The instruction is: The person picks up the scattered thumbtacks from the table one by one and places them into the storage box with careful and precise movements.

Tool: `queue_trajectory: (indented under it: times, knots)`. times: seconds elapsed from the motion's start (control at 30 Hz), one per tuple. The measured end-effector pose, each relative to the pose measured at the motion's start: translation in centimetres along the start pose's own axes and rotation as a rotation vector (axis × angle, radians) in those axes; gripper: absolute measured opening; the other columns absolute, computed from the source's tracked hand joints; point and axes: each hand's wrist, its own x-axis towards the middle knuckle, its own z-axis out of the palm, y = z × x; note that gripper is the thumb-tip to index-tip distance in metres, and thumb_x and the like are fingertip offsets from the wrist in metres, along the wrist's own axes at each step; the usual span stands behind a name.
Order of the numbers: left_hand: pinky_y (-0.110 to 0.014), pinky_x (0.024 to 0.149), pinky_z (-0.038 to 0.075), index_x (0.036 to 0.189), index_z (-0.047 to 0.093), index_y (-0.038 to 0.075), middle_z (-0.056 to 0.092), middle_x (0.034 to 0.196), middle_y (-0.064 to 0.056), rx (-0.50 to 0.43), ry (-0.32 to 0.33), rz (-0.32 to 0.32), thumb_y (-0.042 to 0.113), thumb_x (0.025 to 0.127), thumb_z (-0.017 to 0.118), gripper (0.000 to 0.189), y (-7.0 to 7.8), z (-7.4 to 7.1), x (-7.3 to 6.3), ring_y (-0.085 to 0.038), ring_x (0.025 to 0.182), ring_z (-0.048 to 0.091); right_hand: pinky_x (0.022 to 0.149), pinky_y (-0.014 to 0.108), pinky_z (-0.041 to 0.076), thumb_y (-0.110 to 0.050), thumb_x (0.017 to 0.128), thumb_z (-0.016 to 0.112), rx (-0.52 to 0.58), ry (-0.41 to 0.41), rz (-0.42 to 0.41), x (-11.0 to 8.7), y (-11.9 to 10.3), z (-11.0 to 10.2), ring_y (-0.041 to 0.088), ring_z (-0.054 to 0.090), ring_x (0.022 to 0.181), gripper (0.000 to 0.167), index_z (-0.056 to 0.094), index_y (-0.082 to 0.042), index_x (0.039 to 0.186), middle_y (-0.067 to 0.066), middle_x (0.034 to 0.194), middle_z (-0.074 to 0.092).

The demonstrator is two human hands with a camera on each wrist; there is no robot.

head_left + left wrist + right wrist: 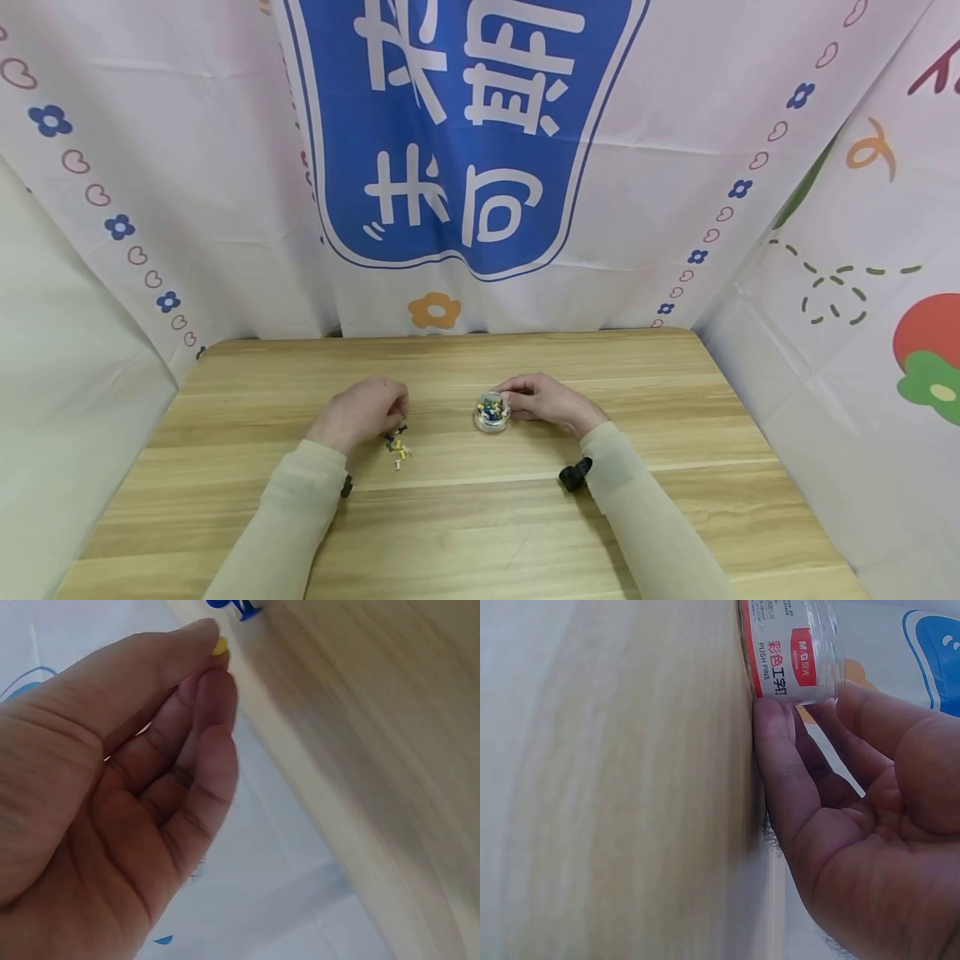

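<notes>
My left hand (pixel 366 410) pinches a yellow push pin (pixel 220 647) between thumb and fingertip, with only a bit of the pin showing. Just below that hand, in the head view, several loose push pins (pixel 399 451) lie scattered on the wood. Blue push pins (pixel 246 609) show at the top of the left wrist view. A small clear jar (pixel 492 414) stands upright on the table with many coloured push pins inside. Its side bears a red and white label (pixel 780 656) reading "PUSH PINS". My right hand (pixel 546 402) holds the jar from its right side with thumb and fingers.
The wooden table (pixel 465 533) reaches back to a white printed cloth (pixel 517 304) hanging behind it. More cloth hangs along the right side (pixel 795 375). A black wrist device (pixel 575 474) sits by the right cuff.
</notes>
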Motion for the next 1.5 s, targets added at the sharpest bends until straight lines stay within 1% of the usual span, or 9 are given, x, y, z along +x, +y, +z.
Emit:
queue_trajectory:
  times: [0.13, 0.3, 0.43, 0.6, 0.9, 1.1, 1.3, 1.43, 1.5]
  knots:
    - [-0.036, 0.079, 0.061, 0.099, 0.078, 0.013, 0.074, 0.091, 0.001, 0.007, 0.041, 0.021, 0.005, 0.106, 0.081, 0.011, 0.5, 0.1, 0.4, -0.012, 0.083, 0.063, 0.117, 0.035, 0.066, -0.007, 0.123, 0.059, 0.005, -0.002, -0.002, 0.0, 0.1, 0.0, 0.03, 0.072, 0.147, 0.036, 0.07, 0.002, 0.156, 0.026, 0.166, 0.064]
    - [-0.036, 0.081, 0.063, 0.103, 0.08, 0.013, 0.075, 0.093, 0.002, 0.034, 0.083, 0.052, 0.009, 0.108, 0.082, 0.006, 1.1, 0.4, 1.0, -0.011, 0.085, 0.065, 0.118, 0.036, 0.066, -0.007, 0.123, 0.059, 0.007, -0.004, 0.001, 0.0, 0.1, -0.1, 0.031, 0.072, 0.147, 0.037, 0.07, 0.002, 0.156, 0.026, 0.166, 0.064]
    - [-0.035, 0.081, 0.063, 0.108, 0.081, 0.011, 0.076, 0.094, 0.003, 0.039, 0.094, 0.056, 0.012, 0.108, 0.085, 0.004, 1.5, 0.6, 1.4, -0.01, 0.085, 0.064, 0.118, 0.035, 0.065, -0.007, 0.123, 0.058, 0.014, -0.005, 0.008, 0.0, 0.0, -0.1, 0.031, 0.071, 0.148, 0.037, 0.07, 0.001, 0.157, 0.025, 0.167, 0.064]
    - [-0.035, 0.08, 0.063, 0.11, 0.082, 0.011, 0.077, 0.094, 0.002, 0.025, 0.122, 0.056, 0.009, 0.107, 0.086, 0.005, 2.3, 0.9, 1.7, -0.01, 0.084, 0.064, 0.118, 0.035, 0.065, -0.007, 0.123, 0.057, 0.011, -0.012, -0.01, -0.1, 0.0, -0.1, 0.028, 0.073, 0.143, 0.037, 0.069, 0.003, 0.157, 0.026, 0.165, 0.065]
    - [-0.038, 0.092, 0.069, 0.112, 0.084, 0.013, 0.083, 0.104, 0.001, 0.028, 0.182, 0.086, 0.011, 0.107, 0.086, 0.006, 4.1, 1.5, 2.3, -0.012, 0.095, 0.073, 0.117, 0.035, 0.066, -0.007, 0.123, 0.058, -0.003, -0.02, -0.032, 0.0, 0.2, -0.1, 0.023, 0.075, 0.135, 0.037, 0.068, 0.005, 0.157, 0.027, 0.163, 0.066]
    - [-0.038, 0.093, 0.069, 0.113, 0.084, 0.011, 0.084, 0.105, 0.0, 0.03, 0.186, 0.119, 0.009, 0.108, 0.083, 0.006, 5.7, 1.7, 3.0, -0.014, 0.097, 0.075, 0.117, 0.036, 0.066, -0.008, 0.123, 0.059, -0.01, -0.022, -0.033, -0.1, 0.1, -0.1, 0.022, 0.075, 0.135, 0.037, 0.069, 0.004, 0.157, 0.027, 0.163, 0.067]
    - [-0.038, 0.092, 0.068, 0.111, 0.083, 0.013, 0.083, 0.104, 0.001, 0.014, 0.183, 0.14, 0.01, 0.108, 0.085, 0.005, 7.2, 1.9, 3.6, -0.013, 0.095, 0.073, 0.118, 0.037, 0.066, -0.01, 0.123, 0.059, -0.018, -0.026, -0.034, -0.1, 0.1, -0.2, 0.024, 0.075, 0.138, 0.038, 0.069, 0.004, 0.157, 0.026, 0.164, 0.068]
    - [-0.037, 0.091, 0.068, 0.108, 0.082, 0.016, 0.082, 0.104, 0.002, 0.003, 0.185, 0.152, 0.012, 0.108, 0.086, 0.005, 8.0, 2.1, 4.1, -0.012, 0.094, 0.073, 0.119, 0.037, 0.066, -0.01, 0.123, 0.059, -0.016, -0.024, -0.028, -0.1, 0.1, -0.2, 0.026, 0.076, 0.139, 0.038, 0.068, 0.003, 0.158, 0.026, 0.163, 0.068]
    - [-0.037, 0.091, 0.068, 0.108, 0.081, 0.015, 0.083, 0.104, 0.002, -0.004, 0.181, 0.158, 0.013, 0.108, 0.085, 0.005, 8.2, 2.3, 4.3, -0.012, 0.094, 0.073, 0.119, 0.037, 0.065, -0.009, 0.123, 0.059, -0.014, -0.02, -0.024, -0.1, 0.1, -0.2, 0.027, 0.076, 0.14, 0.038, 0.068, 0.003, 0.158, 0.026, 0.162, 0.068]
